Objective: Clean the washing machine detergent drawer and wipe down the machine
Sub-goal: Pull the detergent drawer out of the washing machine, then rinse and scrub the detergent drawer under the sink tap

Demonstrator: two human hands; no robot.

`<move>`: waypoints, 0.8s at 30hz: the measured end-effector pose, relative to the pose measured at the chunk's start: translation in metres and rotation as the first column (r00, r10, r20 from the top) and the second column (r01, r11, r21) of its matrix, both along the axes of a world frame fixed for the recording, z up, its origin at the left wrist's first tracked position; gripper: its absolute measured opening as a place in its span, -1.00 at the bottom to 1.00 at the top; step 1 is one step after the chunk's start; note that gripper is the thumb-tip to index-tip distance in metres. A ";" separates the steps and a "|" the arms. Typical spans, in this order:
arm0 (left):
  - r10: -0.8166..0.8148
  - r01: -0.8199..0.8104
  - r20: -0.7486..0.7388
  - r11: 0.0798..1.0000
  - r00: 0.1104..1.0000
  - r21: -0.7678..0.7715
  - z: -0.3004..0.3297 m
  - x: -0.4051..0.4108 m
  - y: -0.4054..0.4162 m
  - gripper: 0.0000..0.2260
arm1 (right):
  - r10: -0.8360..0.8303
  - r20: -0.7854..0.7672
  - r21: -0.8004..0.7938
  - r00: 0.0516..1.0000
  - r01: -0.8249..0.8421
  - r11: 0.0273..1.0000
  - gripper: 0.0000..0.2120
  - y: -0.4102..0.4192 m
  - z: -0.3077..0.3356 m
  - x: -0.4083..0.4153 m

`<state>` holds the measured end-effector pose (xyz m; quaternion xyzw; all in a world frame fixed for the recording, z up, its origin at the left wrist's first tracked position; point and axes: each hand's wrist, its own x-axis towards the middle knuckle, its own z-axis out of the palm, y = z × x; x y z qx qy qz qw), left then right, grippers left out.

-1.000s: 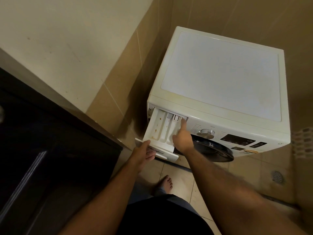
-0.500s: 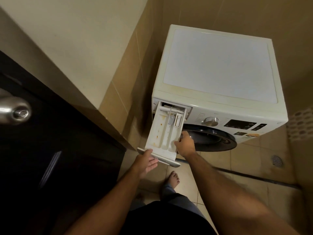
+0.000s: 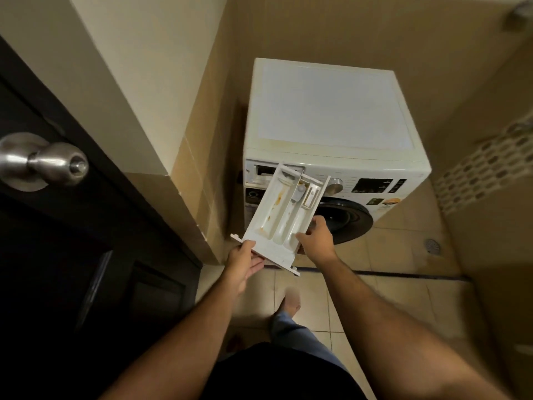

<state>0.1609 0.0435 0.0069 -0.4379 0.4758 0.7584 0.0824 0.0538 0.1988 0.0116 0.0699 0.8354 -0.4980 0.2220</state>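
The white detergent drawer (image 3: 281, 210), stained with orange-brown residue, is out of the white washing machine (image 3: 328, 111) and held in the air in front of it. My left hand (image 3: 245, 262) grips the drawer's front panel from below at its left end. My right hand (image 3: 315, 238) holds the drawer's right side near the front. The empty drawer slot (image 3: 264, 173) shows dark at the machine's upper left front. The round dark door (image 3: 346, 219) sits below the control panel (image 3: 375, 186).
A dark wooden door with a metal knob (image 3: 46, 163) stands at the left. A wall corner (image 3: 202, 232) juts out just left of the machine. The tiled floor has a drain (image 3: 432, 246) at the right. My bare foot (image 3: 291, 298) is below the drawer.
The drawer has slid fully out of its slot and come toward me. Both hands moved back with it, and the view pulled back from the machine.
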 end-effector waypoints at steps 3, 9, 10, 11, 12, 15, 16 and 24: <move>-0.028 0.029 -0.057 1.000 0.998 0.009 0.017 -0.012 0.018 -0.77 | -0.075 -0.022 -0.023 0.997 0.074 0.997 -0.54 0.024 0.018 -0.001; -0.124 0.121 -0.109 0.992 0.986 -0.038 0.038 -0.049 0.049 -0.68 | -0.223 -0.057 -0.150 0.973 0.212 0.966 -0.52 0.072 0.047 -0.018; -0.141 0.136 -0.120 0.990 0.983 -0.049 0.042 -0.058 0.056 -0.67 | -0.254 -0.061 -0.178 0.965 0.240 0.954 -0.56 0.082 0.051 -0.023; -0.157 0.150 -0.130 0.987 0.979 -0.060 0.046 -0.067 0.063 -0.68 | -0.283 -0.061 -0.202 0.957 0.266 0.943 -0.60 0.092 0.057 -0.028; -0.169 0.161 -0.136 0.985 0.976 -0.068 0.049 -0.076 0.071 -0.69 | -0.310 -0.059 -0.223 0.949 0.290 0.931 -0.64 0.103 0.062 -0.033; -0.211 0.203 -0.154 0.977 0.965 -0.066 0.055 -0.104 0.099 -0.68 | -0.390 -0.056 -0.269 0.919 0.362 0.893 -0.66 0.141 0.075 -0.051; -0.230 0.222 -0.159 0.973 0.960 -0.069 0.056 -0.114 0.111 -0.67 | -0.415 -0.057 -0.281 0.908 0.384 0.880 -0.66 0.157 0.078 -0.058; -0.429 0.400 -0.227 0.902 0.874 -0.162 0.072 -0.188 0.216 -0.86 | -0.596 -0.021 -0.364 0.803 0.549 0.753 -0.68 0.276 0.103 -0.095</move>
